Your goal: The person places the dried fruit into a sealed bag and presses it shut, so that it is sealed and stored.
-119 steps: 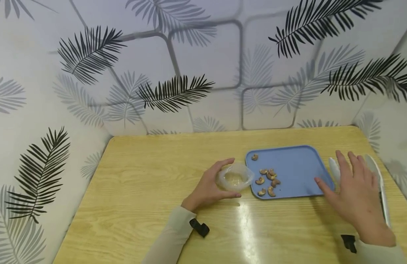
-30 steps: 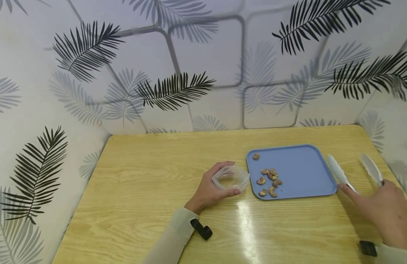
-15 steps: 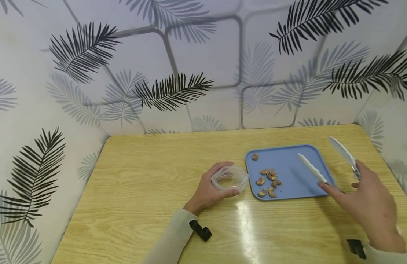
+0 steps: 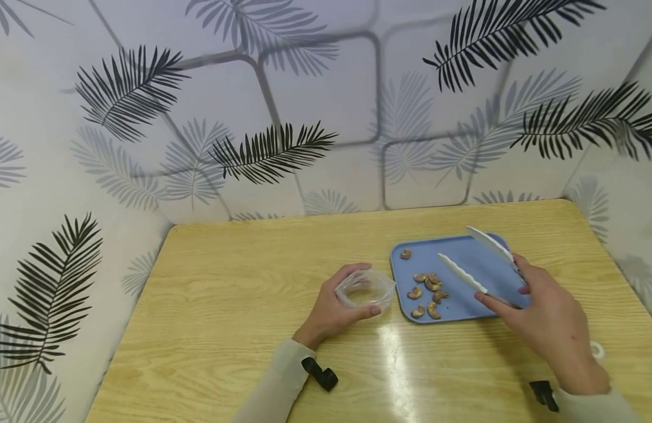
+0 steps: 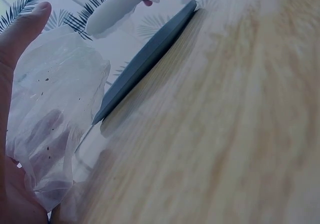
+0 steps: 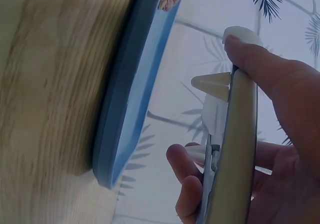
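1. Cashews (image 4: 430, 282) lie towards the left of the blue tray (image 4: 466, 308), probably light, firm, slippery; best pinched mid-curve.
2. Left hand (image 4: 332, 309), half curled, holds the clear bag (image 4: 385, 296), likely limp.
3. Right hand (image 4: 549, 314) grips spread tongs (image 4: 463, 274) over the tray, nothing between their tips.

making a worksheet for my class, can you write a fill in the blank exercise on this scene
1. The tray holding the nuts is coloured ____.
2. In the head view, the bag held by the left hand is to the ____ of the tray.
3. The tongs in the right hand are ____ (open or closed).

Missing words: blue; left; open.
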`<action>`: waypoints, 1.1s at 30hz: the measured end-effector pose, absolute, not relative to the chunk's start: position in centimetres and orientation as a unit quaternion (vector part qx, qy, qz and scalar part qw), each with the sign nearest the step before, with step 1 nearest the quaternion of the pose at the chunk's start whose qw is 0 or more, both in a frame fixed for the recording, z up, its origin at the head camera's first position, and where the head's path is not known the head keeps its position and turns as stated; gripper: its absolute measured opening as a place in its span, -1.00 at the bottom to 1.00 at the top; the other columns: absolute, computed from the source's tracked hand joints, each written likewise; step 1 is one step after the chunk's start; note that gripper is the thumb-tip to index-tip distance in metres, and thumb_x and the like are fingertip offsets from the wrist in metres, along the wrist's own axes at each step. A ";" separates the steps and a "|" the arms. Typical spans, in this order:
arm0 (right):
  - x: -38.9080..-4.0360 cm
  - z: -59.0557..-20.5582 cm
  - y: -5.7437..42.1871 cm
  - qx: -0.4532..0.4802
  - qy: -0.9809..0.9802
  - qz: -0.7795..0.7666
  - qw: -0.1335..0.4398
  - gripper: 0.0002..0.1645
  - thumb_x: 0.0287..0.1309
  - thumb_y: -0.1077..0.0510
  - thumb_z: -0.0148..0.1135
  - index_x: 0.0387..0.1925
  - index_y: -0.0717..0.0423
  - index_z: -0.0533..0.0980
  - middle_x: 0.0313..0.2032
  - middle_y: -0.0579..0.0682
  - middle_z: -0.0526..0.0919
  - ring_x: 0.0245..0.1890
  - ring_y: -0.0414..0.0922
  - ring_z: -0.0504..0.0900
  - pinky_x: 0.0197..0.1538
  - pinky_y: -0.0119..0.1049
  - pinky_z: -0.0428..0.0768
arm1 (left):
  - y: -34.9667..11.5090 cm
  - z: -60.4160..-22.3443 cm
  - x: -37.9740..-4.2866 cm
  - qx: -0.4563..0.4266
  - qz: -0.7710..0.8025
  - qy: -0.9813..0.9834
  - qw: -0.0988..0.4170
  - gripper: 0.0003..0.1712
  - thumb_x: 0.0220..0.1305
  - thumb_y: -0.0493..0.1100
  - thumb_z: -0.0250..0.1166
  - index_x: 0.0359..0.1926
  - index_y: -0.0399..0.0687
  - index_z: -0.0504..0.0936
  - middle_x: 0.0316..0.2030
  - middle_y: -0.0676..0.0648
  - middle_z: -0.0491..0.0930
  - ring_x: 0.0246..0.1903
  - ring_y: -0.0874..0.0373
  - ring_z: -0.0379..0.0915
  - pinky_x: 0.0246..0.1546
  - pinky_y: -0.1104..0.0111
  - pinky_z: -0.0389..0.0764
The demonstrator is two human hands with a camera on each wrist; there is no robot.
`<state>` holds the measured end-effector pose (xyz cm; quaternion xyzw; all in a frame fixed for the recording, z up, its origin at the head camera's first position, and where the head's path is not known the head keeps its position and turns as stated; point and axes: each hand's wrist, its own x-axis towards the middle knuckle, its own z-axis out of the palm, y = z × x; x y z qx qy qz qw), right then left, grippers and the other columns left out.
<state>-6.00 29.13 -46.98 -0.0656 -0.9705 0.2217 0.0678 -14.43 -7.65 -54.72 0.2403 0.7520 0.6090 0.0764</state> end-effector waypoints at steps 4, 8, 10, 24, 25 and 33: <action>-6.4 -47.2 28.4 -0.038 -0.973 0.210 0.084 0.22 0.09 -0.36 0.65 0.56 0.24 0.41 -0.01 0.37 0.76 -0.21 0.24 0.79 -0.45 -0.04 0.55 | -7.8 -54.8 -14.4 0.238 0.610 0.752 0.079 -0.07 0.13 0.00 0.74 0.50 0.16 0.55 0.41 0.15 0.60 0.32 0.14 0.58 0.39 0.22 0.55; -7.0 -47.2 27.6 -0.018 -0.973 0.211 0.089 0.15 0.07 -0.31 0.68 0.52 0.22 0.47 -0.09 0.32 0.79 -0.27 0.18 0.78 -0.49 -0.10 0.50 | -7.8 -54.9 -14.4 0.238 0.613 0.749 0.081 -0.06 0.15 0.08 0.72 0.50 0.08 0.54 0.43 0.13 0.59 0.33 0.14 0.58 0.40 0.23 0.55; -7.4 -47.1 27.2 -0.010 -0.974 0.210 0.091 0.13 0.07 -0.31 0.68 0.51 0.20 0.49 -0.09 0.31 0.80 -0.26 0.16 0.78 -0.49 -0.11 0.50 | -7.7 -54.9 -14.4 0.239 0.614 0.748 0.080 -0.06 0.16 0.10 0.72 0.50 0.05 0.54 0.43 0.13 0.60 0.33 0.14 0.58 0.40 0.22 0.55; -9.2 -47.1 25.7 0.024 -0.982 0.173 0.070 0.10 0.19 -0.41 0.56 0.49 0.25 0.50 0.16 0.39 0.74 -0.22 0.22 0.77 -0.38 0.08 0.66 | -7.7 -54.8 -14.4 0.235 0.607 0.754 0.083 -0.10 0.16 -0.10 0.71 0.49 0.05 0.55 0.39 0.13 0.62 0.32 0.14 0.59 0.40 0.23 0.55; -9.3 -47.2 25.6 0.024 -0.983 0.172 0.059 0.11 0.21 -0.42 0.54 0.50 0.25 0.49 0.20 0.40 0.72 -0.15 0.28 0.78 -0.31 0.14 0.69 | -7.7 -54.8 -14.4 0.235 0.607 0.755 0.083 -0.11 0.16 -0.10 0.71 0.49 0.06 0.55 0.39 0.13 0.62 0.32 0.14 0.59 0.40 0.23 0.55; -9.8 -47.4 25.4 0.035 -0.986 0.158 0.042 0.10 0.19 -0.42 0.55 0.47 0.25 0.52 0.21 0.42 0.72 0.01 0.37 0.76 -0.12 0.26 0.73 | -7.8 -54.7 -14.3 0.233 0.602 0.759 0.083 -0.10 0.17 0.02 0.71 0.49 0.07 0.56 0.39 0.14 0.62 0.33 0.15 0.58 0.40 0.21 0.54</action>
